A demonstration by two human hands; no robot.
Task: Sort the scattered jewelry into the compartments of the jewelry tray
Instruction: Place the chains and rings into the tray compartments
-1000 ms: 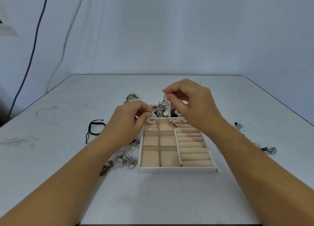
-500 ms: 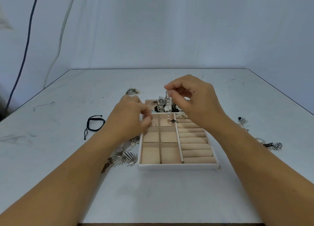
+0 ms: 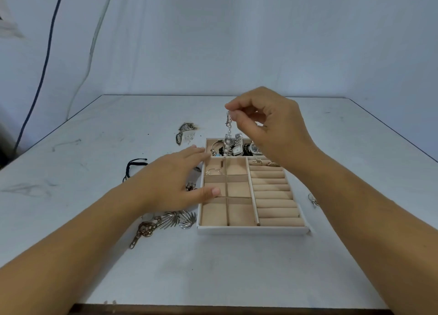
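The white jewelry tray with beige compartments lies in the middle of the table. Its far long compartment holds watches and bracelets; a small ring piece lies in the top-left square, and rings sit in the top roll slot. My right hand pinches a thin silver pearl chain that hangs down over the far compartment. My left hand hovers flat and empty at the tray's left edge, fingers apart.
Loose pieces lie left of the tray: silver leaf earrings, a bronze chain, a black cord bracelet, a small brown cluster and filigree earrings. A small silver piece lies to the right.
My left hand let go of the small ring piece, which now lies in the top-left square, and moved left with fingers spread. My right hand rose, lifting the chain higher.
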